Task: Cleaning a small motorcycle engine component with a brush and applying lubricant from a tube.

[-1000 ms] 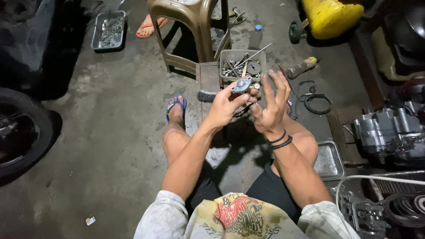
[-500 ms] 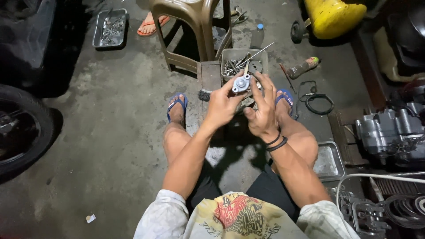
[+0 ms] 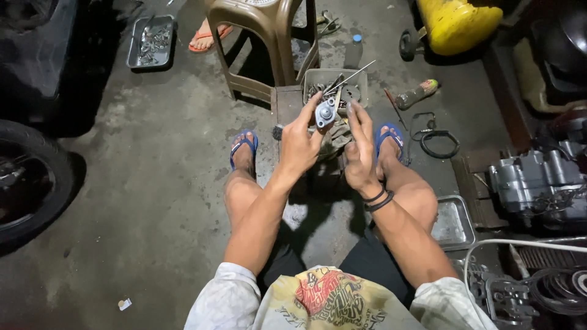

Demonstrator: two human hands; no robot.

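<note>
A small grey metal engine part (image 3: 326,112) with a round boss sits between my two hands, held up in front of my knees. My left hand (image 3: 299,143) grips it from the left with fingertips on its top edge. My right hand (image 3: 361,150), with black bands at the wrist, presses its fingers against the part's right side. Behind the part stands a grey tray of tools (image 3: 354,82) with a thin rod sticking out.
A brown plastic stool (image 3: 263,43) stands ahead, another person's sandalled foot (image 3: 208,36) beyond it. A metal tray of parts (image 3: 150,43) lies far left, a tyre (image 3: 24,177) at left, an engine block (image 3: 538,183) and a shallow tray (image 3: 452,223) at right, and a yellow tank (image 3: 455,24) at the top.
Both hands have closed in on the metal part and turned it; my right hand's fingers, spread a second ago, now lie against it.
</note>
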